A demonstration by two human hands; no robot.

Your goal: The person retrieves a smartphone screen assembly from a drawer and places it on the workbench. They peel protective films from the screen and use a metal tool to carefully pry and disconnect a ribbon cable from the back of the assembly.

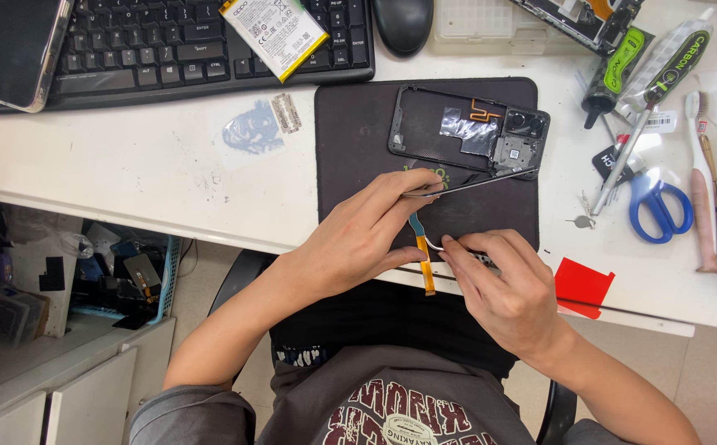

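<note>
Two hands worked over a dark mat at the front of our white desk, seen from the head camera. Our left hand was curled shut around a pair of metal tweezers, pinched between thumb and forefinger; the tips reached out to the right and touched the lower edge of a phone frame that lay flat on the mat, its camera block at the right end. Our right hand sat at the near edge of the mat, fingers bent and closed on a thin ribbon cable, teal at the top and orange lower down, which hung over the desk edge between the two hands. The small part under that palm was hidden, so we could not tell what it was.

Beyond the mat lay a black keyboard with a phone resting on its left end and a flat battery on its right. A black mouse sat beside it. Well off to the right were blue scissors, a toothbrush and a red card.
</note>
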